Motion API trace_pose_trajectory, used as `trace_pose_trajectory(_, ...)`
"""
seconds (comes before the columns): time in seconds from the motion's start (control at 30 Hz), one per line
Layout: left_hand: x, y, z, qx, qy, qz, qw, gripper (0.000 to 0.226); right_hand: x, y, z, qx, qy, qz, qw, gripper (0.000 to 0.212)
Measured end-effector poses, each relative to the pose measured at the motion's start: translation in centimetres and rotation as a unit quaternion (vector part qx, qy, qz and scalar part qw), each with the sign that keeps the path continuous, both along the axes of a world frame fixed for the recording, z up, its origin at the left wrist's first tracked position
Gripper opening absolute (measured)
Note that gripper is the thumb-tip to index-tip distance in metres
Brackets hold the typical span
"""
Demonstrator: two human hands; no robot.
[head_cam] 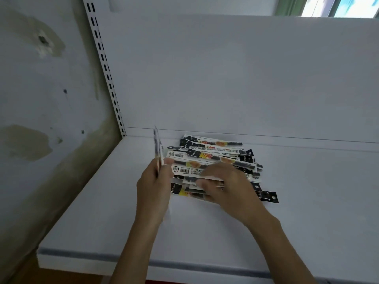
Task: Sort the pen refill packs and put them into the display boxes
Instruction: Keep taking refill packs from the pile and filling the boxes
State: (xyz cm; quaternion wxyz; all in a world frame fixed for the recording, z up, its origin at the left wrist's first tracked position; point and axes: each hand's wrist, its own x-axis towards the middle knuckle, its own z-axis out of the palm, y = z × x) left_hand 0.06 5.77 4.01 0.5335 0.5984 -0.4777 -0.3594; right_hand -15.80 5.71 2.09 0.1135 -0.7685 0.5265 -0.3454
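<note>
The left hand (152,185), raised thumb-up, pinched a few refill packs (158,148) standing edge-on. The right hand (223,181), blurred, lay palm-down over the pile of packs (215,154) near the shelf (102,212)'s back edge; whether it gripped anything was unclear.

White shelf (102,201) with a grey strip along the front edge, backed by a plain white panel (225,78). At left a slotted upright (102,56) — beside it a stained, patchy wall (41,89). Top right, a window (348,6) and green curtain (287,5).
</note>
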Motion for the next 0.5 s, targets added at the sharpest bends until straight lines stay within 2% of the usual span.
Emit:
trace_pose_trajectory(0.07, 0.6, 0.2, 0.1, 0.007, 0.056, -0.004, 0.998, 0.025, -0.9, -1.3, -0.4, -0.029, 0.078, -0.060, 0.995, 0.027)
trace_pose_trajectory(0.17, 1.2, 0.3, 0.2, -0.002, 0.120, -0.038, 0.992, 0.031, -1.2, -1.9, -1.0, 0.028, 0.136, -0.085, 0.987, 0.030)
trace_pose_trajectory(0.27, 1.7, 0.3, 0.2, -0.011, 0.153, -0.050, 0.987, 0.034, -0.8, -1.8, -0.6, 0.026, 0.115, -0.089, 0.989, 0.023)
trace_pose_trajectory(0.43, 2.0, 0.0, -0.4, -0.020, 0.148, -0.038, 0.988, 0.024, -0.5, -1.0, 0.8, 0.079, 0.062, -0.039, 0.994, 0.040)
trace_pose_trajectory(0.5, 1.6, -0.2, -0.4, -0.018, 0.159, -0.041, 0.986, 0.020, -0.6, -0.6, 1.1, 0.071, 0.040, -0.033, 0.996, 0.036)
